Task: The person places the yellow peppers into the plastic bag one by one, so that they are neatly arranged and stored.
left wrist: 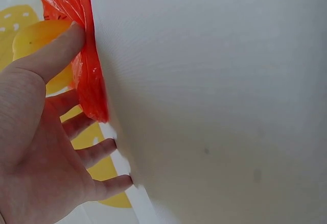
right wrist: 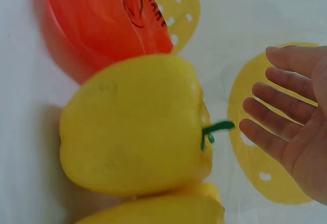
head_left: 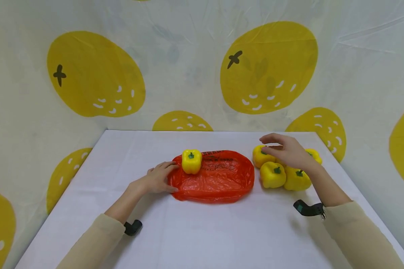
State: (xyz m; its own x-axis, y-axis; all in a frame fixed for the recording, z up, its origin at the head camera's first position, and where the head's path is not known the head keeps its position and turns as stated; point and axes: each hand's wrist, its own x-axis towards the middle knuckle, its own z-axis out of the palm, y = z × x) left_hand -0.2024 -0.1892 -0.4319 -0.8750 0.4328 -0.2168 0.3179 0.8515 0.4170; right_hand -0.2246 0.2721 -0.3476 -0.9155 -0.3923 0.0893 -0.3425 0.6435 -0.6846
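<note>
A red plastic bag with dark print lies flat on the white table. One yellow bell pepper with a green stem stands on its left part. At the bag's left end, my left hand touches the edge with thumb and fingers spread; the left wrist view shows the thumb against the red film. Several more yellow bell peppers are grouped right of the bag. Over this group hovers my right hand, holding nothing. In the right wrist view its fingers are extended, apart from the nearest pepper.
The white table ends at a patterned cloth with large yellow fruit prints, hanging behind and at the sides. Each wrist wears a black strap. The grouped peppers stand close together, partly covered by the right hand and forearm.
</note>
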